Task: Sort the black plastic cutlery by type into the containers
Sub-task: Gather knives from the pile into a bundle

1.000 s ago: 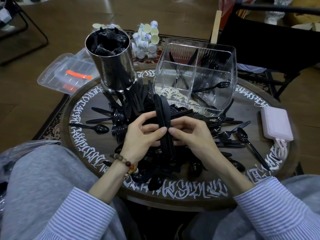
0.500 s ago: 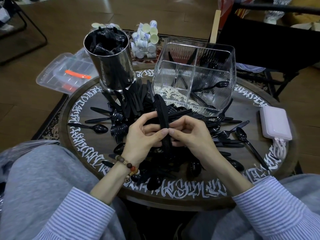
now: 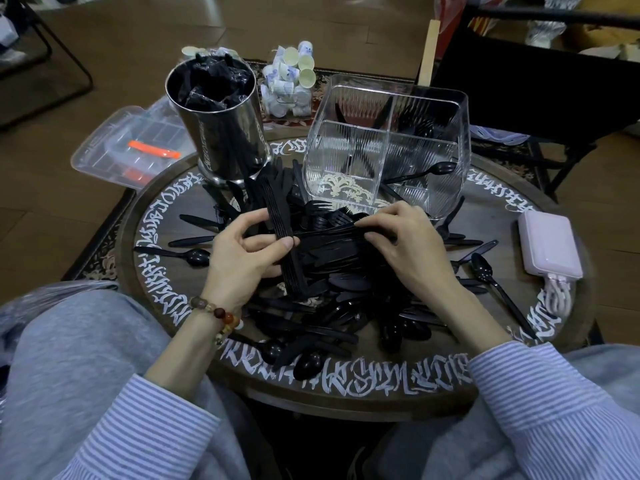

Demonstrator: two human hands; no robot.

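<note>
Left hand [image 3: 242,256]: fingers gripping a stack of knives [image 3: 284,233] above the cutlery pile [image 3: 332,299].
Right hand [image 3: 405,247]: fingers pinching a fork [image 3: 332,230] beside that stack.

Dim, soft indoor light; glare on the steel canister [image 3: 221,129] at 11 o'clock; wide-angle bending toward edges.

Round dark wooden worktop [image 3: 491,199] with white script lettering round its rim. On it, right edge: pale pink rectangular power bank [image 3: 549,245], white coiled cable [image 3: 559,299] just below it. Beyond its far edge: cluster of small white lidded cups [image 3: 289,84]. Left of it, on the floor: clear plastic lidded box [image 3: 128,147], orange item inside.
</note>
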